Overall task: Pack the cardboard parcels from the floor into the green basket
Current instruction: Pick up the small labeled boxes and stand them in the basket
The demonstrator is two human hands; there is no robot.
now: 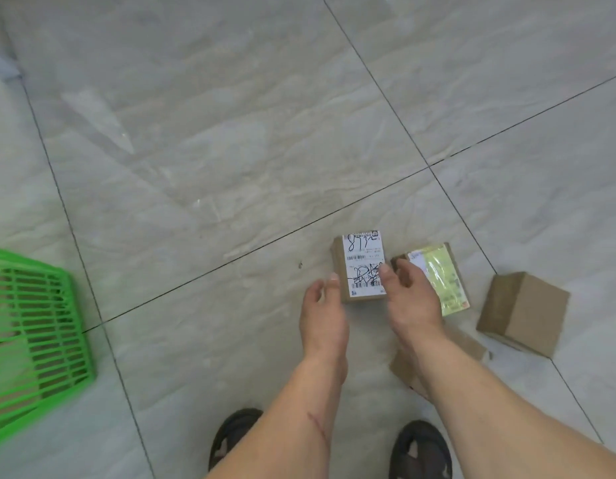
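Parcels lay on the tiled floor (230, 133) at about four o'clock in the view. The labelled parcel (363, 266) was flanked by both hands, its long axis running twelve to six, directly ahead of them. The left hand (322, 305) was noted open at its left edge, thumb just touching; the right hand (408, 295) was open too, thumb resting on the label. No grip was judged closed yet. A yellow-labelled parcel (441, 278) sat just beside at three o'clock, partly under the right hand; a plain parcel (522, 312) beyond it; another parcel (408, 366) hidden beneath the right forearm. The green basket (33, 326) stood well apart at nine o'clock, bare floor between.
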